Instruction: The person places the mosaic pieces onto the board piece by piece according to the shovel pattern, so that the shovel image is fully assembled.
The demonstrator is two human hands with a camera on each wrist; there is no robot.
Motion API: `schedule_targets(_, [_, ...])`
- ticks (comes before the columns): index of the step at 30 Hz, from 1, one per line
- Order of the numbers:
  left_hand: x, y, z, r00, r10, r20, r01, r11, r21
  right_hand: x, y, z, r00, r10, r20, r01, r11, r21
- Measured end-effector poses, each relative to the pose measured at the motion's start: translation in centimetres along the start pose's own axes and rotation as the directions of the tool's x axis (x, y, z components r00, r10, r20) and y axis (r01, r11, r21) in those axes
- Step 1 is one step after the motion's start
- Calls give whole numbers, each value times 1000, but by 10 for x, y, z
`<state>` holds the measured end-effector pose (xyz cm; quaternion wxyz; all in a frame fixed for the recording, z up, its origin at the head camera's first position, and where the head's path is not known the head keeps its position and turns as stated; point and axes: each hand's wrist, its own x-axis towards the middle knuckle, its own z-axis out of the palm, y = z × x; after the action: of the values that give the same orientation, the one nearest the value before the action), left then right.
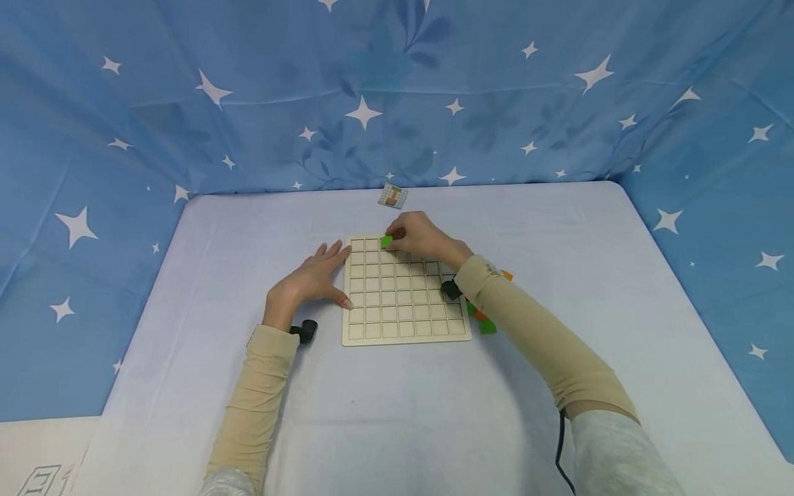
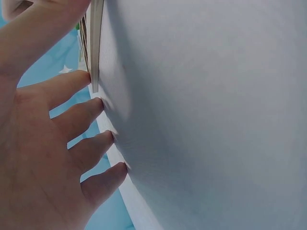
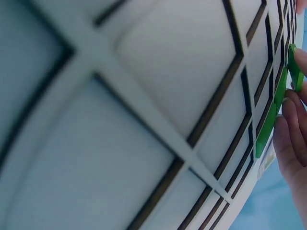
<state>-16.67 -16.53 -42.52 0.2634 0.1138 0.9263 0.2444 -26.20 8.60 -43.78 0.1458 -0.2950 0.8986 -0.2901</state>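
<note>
A square wooden grid board (image 1: 397, 300) lies flat on the table. My left hand (image 1: 313, 277) rests at its left side with fingers spread. In the left wrist view the thumb and forefinger of the left hand (image 2: 45, 129) touch the board's edge (image 2: 96, 48), the other fingertips the cloth. At the board's far edge my right hand (image 1: 422, 238) pinches a small green tile (image 1: 387, 242). The right wrist view shows this tile (image 3: 294, 67) between thumb and fingers, tilted. Beside it, further green pieces (image 3: 266, 127) lie at the board's far row; the right hand hides them in the head view.
Green tiles (image 1: 488, 327) and orange tiles (image 1: 507, 275) lie right of the board, partly hidden under the right forearm. A small patterned card (image 1: 393, 195) lies beyond the board. Blue star-printed curtains (image 1: 397, 96) stand behind the white tablecloth (image 1: 397, 413).
</note>
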Motion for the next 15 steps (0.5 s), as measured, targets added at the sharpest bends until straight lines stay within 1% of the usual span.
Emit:
schedule_targets(6, [0,1,0,1000,-8,0,8,1000,-8,2,-1,3,1000,-18,-11,17,999,-36])
schedule_targets(15, [-1,1,0,1000,-7,-3,7,1000,-2,3,-2,5,999,-43,-11,42,998,-49])
